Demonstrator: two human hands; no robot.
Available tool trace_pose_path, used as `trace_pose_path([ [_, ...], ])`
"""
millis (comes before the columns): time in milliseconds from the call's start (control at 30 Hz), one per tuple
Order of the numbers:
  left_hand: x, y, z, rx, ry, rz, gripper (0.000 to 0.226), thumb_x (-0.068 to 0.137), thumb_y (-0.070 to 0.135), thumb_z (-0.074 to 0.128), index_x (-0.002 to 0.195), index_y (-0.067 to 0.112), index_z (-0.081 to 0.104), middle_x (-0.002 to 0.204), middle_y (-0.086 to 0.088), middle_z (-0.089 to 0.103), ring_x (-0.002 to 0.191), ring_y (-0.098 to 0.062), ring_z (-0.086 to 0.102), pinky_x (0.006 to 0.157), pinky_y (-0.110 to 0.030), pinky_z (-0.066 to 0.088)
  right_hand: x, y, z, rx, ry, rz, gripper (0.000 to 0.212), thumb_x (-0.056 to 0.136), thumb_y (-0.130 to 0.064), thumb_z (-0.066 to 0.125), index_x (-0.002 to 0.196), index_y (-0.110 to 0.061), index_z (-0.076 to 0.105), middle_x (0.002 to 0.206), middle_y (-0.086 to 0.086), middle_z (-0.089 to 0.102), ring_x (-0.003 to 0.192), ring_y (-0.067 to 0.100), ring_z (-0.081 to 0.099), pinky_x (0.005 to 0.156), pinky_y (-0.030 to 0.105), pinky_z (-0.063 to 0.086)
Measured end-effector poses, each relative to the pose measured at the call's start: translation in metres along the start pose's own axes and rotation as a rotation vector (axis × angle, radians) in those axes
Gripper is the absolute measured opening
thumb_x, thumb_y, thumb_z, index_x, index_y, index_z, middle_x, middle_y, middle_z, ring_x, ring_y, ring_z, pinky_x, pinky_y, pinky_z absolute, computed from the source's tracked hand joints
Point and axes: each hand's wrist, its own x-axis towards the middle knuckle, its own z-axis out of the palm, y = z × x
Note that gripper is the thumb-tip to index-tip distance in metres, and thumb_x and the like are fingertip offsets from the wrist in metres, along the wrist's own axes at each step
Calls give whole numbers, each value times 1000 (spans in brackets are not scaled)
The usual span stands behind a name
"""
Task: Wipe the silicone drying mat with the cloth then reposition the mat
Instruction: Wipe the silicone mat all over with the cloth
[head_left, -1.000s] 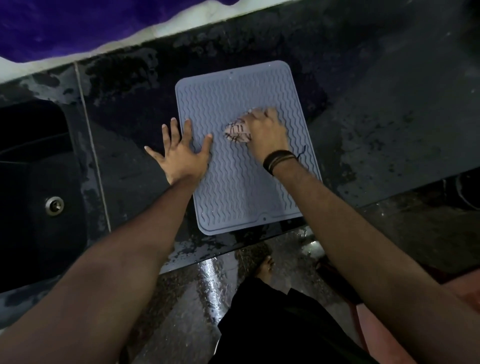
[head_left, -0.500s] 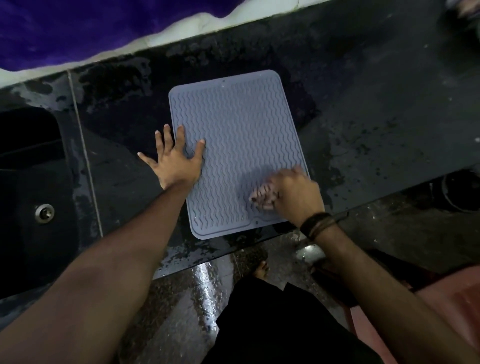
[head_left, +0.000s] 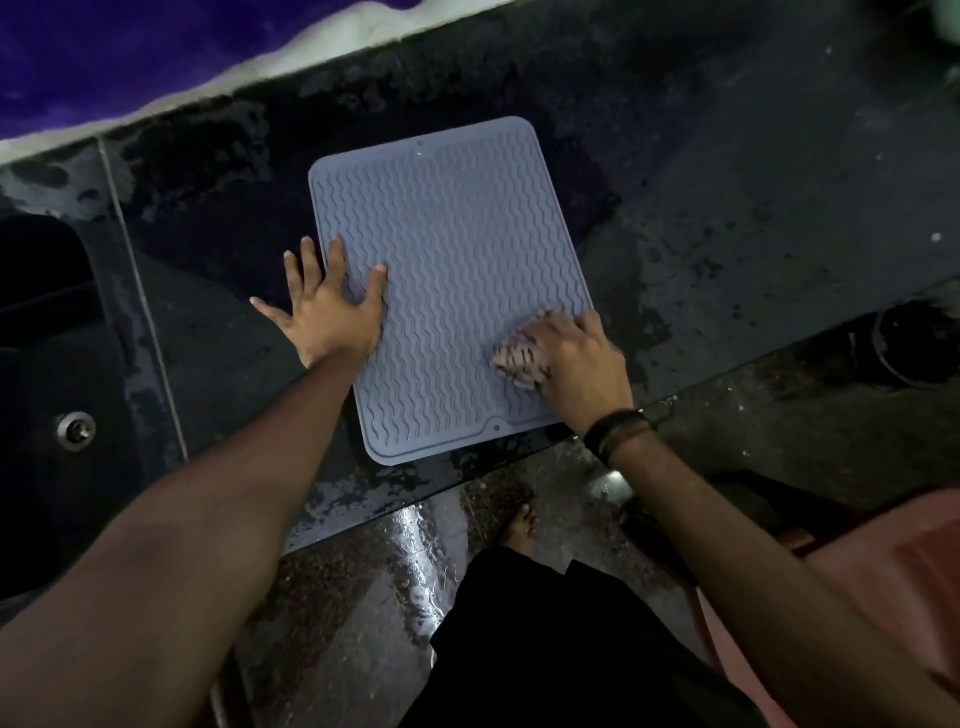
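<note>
A grey-blue silicone drying mat (head_left: 457, 249) with wavy ridges lies flat on a wet dark counter (head_left: 753, 218). My left hand (head_left: 332, 312) presses flat on the mat's left edge, fingers spread, holding nothing. My right hand (head_left: 582, 364) is closed on a crumpled pinkish striped cloth (head_left: 517, 358) and presses it onto the mat's near right part. A dark band circles my right wrist.
A dark sink with a metal drain (head_left: 77, 429) lies at the left. The counter's front edge (head_left: 467, 475) runs just below the mat. A wet shiny floor (head_left: 374, 582) and a bare foot (head_left: 519, 525) show below. A reddish object (head_left: 893, 582) sits at lower right.
My right hand swept the cloth from the mat's middle down to its near right corner, then slightly back up. My left hand stayed pressed on the left edge.
</note>
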Motion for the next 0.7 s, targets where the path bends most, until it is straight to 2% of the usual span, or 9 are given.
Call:
trace_pose_path([
  [133, 0, -1, 2, 2, 3, 5, 81, 91, 83, 20, 159, 39, 24, 170, 3, 13, 157, -18, 1, 114, -72, -12, -50, 6, -6, -53, -83, 14, 46, 72, -13, 71, 116, -24, 61, 118, -6, 56, 105, 22, 45, 68, 37, 56],
  [233, 1, -2, 3, 7, 3, 1, 82, 90, 83, 18, 159, 39, 23, 170, 4, 12, 157, -17, 0, 114, -72, -12, -46, 7, -24, -41, -131, 18, 41, 74, -18, 70, 115, -23, 64, 113, -3, 63, 105, 23, 48, 70, 38, 54],
  [333, 1, -2, 3, 7, -3, 5, 82, 90, 83, 18, 159, 39, 23, 170, 4, 12, 157, -17, 0, 114, -72, -12, -3, 3, -40, 23, 19, 22, 40, 73, -20, 75, 111, -17, 66, 107, 5, 67, 105, 30, 52, 70, 41, 53],
  [400, 0, -2, 2, 1, -2, 8, 82, 90, 83, 19, 159, 38, 24, 170, 3, 12, 157, -18, 0, 114, -72, -12, 41, 2, -43, 45, 122, 35, 39, 76, -11, 70, 114, -15, 65, 109, 8, 65, 107, 32, 50, 71, 40, 52],
  [500, -1, -1, -1, -4, -4, 13, 82, 91, 82, 20, 159, 37, 24, 170, 3, 12, 157, -18, 0, 115, -72, -11, 91, 2, -30, -8, 24, 77, 41, 81, -4, 62, 121, -11, 63, 121, 9, 60, 117, 32, 45, 80, 39, 51],
  [567, -2, 0, -2, -6, -4, 11, 81, 91, 82, 20, 159, 37, 24, 170, 3, 12, 157, -18, 0, 115, -72, -11, 95, 6, -18, -46, -49, 97, 40, 83, -2, 60, 122, -10, 61, 126, 9, 56, 120, 31, 42, 82, 39, 52],
  [700, -2, 0, -1, -1, -5, 7, 81, 91, 82, 20, 159, 38, 24, 170, 3, 12, 157, -18, 0, 115, -72, -11, 40, 16, -7, 21, 9, 76, 45, 77, -3, 66, 119, -18, 62, 123, 4, 57, 113, 32, 45, 75, 40, 55],
])
